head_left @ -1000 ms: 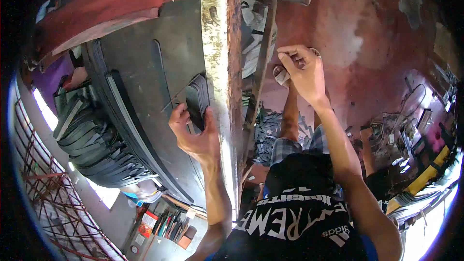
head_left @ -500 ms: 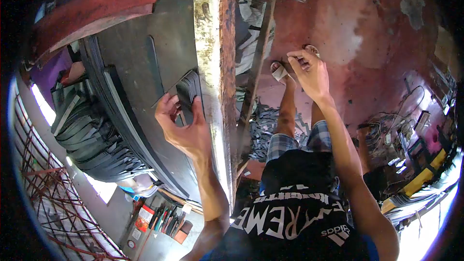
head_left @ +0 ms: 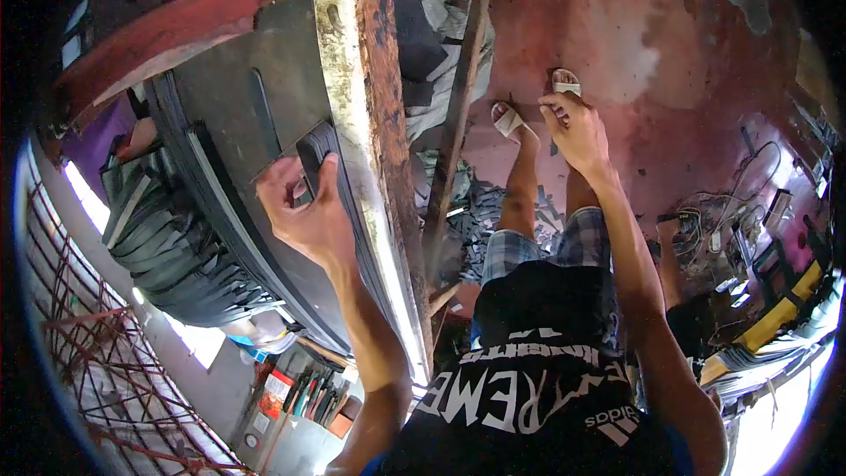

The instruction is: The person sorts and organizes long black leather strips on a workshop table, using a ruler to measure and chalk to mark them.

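Observation:
My left hand [head_left: 308, 222] is closed on a stack of dark flat strips [head_left: 315, 148] with rounded ends, thumb against one side and fingers on the other. The strips run along the dark bench top [head_left: 291, 79], beside the pale edge of a wooden beam. A thin straight edge shows just past my left fingertips. My right hand [head_left: 579, 137] is raised over the floor, away from the bench, its fingers curled together in a pinch; what they hold, if anything, is too small to make out. A single dark strip [head_left: 263, 106] lies further along the bench.
A worn wooden beam [head_left: 379, 62] borders the bench. Long dark strips [head_left: 238, 194] and a bundle of cut strips [head_left: 176, 256] lie on the left. Scraps [head_left: 502, 211] litter the reddish floor [head_left: 599, 35]. A tool holder [head_left: 308, 397] stands lower left; another person's arm [head_left: 671, 264] shows at right.
The view has shifted, and the bench and my left hand sit further left. The strip stack now looks more even. My right hand has moved slightly right, its fingers still curled.

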`<control>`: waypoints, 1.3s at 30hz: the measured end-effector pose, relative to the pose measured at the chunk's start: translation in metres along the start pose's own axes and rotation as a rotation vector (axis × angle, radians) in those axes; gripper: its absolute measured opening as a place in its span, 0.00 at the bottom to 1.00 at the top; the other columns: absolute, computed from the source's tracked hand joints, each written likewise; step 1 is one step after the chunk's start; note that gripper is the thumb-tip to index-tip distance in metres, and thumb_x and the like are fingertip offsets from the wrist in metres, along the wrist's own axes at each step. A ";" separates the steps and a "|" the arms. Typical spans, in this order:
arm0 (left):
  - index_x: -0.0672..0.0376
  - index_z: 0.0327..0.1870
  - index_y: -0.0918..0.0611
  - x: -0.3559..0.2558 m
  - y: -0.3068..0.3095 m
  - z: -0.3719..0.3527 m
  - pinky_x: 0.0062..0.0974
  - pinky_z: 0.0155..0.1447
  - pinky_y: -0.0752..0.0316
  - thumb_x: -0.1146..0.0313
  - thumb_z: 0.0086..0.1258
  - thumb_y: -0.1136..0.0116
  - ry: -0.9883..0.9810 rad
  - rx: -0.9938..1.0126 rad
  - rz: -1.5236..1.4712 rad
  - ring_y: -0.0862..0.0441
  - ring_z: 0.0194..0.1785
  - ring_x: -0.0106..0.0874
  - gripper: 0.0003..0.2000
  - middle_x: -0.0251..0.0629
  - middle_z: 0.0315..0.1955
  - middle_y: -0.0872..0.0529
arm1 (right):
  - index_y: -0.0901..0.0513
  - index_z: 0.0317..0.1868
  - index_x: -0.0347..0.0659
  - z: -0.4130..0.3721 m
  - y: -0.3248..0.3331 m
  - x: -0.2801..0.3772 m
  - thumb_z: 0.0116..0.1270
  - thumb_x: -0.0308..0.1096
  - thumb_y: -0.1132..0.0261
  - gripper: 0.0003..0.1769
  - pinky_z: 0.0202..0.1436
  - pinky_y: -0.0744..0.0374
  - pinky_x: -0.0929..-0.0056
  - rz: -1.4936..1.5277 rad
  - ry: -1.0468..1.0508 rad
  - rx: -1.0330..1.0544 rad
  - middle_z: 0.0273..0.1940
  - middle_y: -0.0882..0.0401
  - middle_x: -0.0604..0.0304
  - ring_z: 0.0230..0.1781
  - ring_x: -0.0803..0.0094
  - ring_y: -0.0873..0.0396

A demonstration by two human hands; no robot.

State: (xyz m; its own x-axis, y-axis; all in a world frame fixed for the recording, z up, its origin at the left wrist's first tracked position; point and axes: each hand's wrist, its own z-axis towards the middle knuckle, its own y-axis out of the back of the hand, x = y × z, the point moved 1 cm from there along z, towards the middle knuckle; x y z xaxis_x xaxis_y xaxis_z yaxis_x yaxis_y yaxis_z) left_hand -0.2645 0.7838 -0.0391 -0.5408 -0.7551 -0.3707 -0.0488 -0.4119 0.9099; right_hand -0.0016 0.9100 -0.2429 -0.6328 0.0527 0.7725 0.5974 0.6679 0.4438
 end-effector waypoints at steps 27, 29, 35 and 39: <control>0.53 0.52 0.26 -0.002 -0.024 0.010 0.49 0.65 0.34 0.63 0.55 0.30 0.100 0.121 0.132 0.13 0.43 0.45 0.24 0.43 0.37 0.12 | 0.16 0.51 0.40 -0.030 0.116 -0.074 0.68 0.41 0.36 0.17 0.48 0.19 0.53 -0.472 0.141 0.246 0.48 0.16 0.44 0.44 0.49 0.16; 0.53 0.60 0.29 0.002 -0.030 0.008 0.57 0.68 0.39 0.63 0.59 0.32 0.091 0.163 0.119 0.14 0.48 0.47 0.28 0.45 0.43 0.13 | 0.15 0.50 0.41 -0.033 0.126 -0.061 0.68 0.41 0.35 0.16 0.48 0.19 0.55 -0.506 0.171 0.298 0.44 0.15 0.45 0.44 0.50 0.15; 0.54 0.63 0.27 -0.012 0.006 -0.054 0.59 0.64 0.34 0.69 0.59 0.35 -0.110 -0.329 -0.092 0.21 0.59 0.49 0.28 0.48 0.55 0.18 | 0.15 0.49 0.44 -0.047 0.103 0.046 0.69 0.36 0.36 0.12 0.47 0.19 0.59 -0.568 0.591 0.337 0.42 0.15 0.52 0.42 0.51 0.17; 0.57 0.53 0.20 0.009 0.067 -0.179 0.46 0.62 0.28 0.71 0.64 0.39 -0.021 -0.306 -0.225 0.20 0.55 0.48 0.16 0.45 0.51 0.16 | 0.15 0.50 0.44 -0.100 0.014 0.175 0.69 0.31 0.35 0.11 0.50 0.21 0.60 -0.376 1.225 0.331 0.44 0.16 0.54 0.45 0.53 0.19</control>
State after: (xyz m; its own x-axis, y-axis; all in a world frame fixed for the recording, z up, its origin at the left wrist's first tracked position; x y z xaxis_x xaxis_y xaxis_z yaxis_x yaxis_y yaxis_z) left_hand -0.1220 0.6578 -0.0144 -0.5623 -0.6188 -0.5486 0.0830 -0.7022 0.7071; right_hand -0.0544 0.8549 -0.0564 0.2234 -0.7577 0.6131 0.2263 0.6522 0.7235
